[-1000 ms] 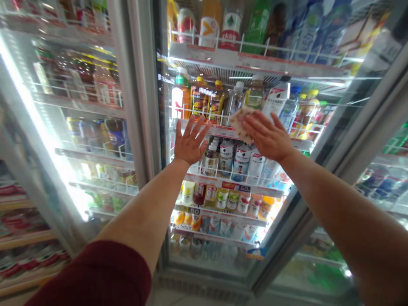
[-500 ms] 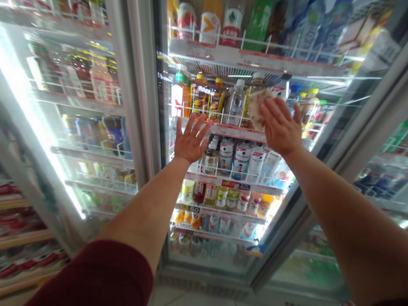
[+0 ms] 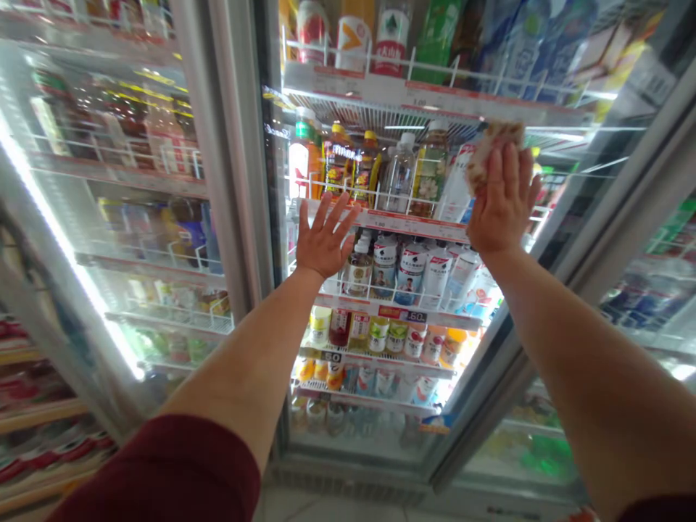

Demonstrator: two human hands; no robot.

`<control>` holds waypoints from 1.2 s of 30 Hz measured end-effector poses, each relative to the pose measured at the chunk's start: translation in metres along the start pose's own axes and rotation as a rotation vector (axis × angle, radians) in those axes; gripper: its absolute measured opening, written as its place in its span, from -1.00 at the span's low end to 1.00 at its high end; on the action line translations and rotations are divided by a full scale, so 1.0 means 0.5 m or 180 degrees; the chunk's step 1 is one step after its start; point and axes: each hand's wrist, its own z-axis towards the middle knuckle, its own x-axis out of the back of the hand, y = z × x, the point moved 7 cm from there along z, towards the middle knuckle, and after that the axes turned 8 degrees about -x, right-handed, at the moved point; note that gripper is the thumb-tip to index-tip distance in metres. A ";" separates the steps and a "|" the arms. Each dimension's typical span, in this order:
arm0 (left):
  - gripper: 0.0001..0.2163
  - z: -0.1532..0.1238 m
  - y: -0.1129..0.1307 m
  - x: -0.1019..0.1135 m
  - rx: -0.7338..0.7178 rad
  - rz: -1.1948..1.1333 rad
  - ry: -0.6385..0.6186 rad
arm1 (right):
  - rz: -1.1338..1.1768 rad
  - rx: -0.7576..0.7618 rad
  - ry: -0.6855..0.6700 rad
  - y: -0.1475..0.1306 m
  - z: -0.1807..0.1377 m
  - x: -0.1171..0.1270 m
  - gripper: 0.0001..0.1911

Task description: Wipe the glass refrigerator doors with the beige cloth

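Observation:
My left hand rests flat with its fingers spread on the glass door of a drinks fridge, holding nothing. Under my right hand is a crumpled, pale patterned cloth, pressed to the upper right of the same glass. The fingers of that hand lie over the cloth and point upward; its underside is hidden. Behind the glass stand rows of bottles, among them a clear bottle and a bottle of yellowish drink between my hands.
Metal door frames run along the left and right of this door. Another lit fridge section with bottles is to the left, and more drinks show at the right. Low shelves with red packages stand at the lower left. Tiled floor shows below.
My right hand has moved right and slightly upward across the glass with the cloth, uncovering the yellowish bottle. My left hand keeps its place on the door.

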 end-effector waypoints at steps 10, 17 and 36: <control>-0.49 0.002 -0.002 -0.005 -0.0002 0.0181 -0.0054 | -0.0043 0.0763 -0.0411 -0.048 -0.022 -0.015 -0.35; -0.48 0.003 0.004 0.003 0.0011 0.0097 -0.0053 | 0.0087 0.1187 -0.0998 -0.048 -0.037 -0.028 -0.39; -0.44 0.002 0.005 0.003 -0.0030 0.0022 0.0033 | 0.0031 -0.0649 0.0376 0.038 -0.091 -0.005 -0.37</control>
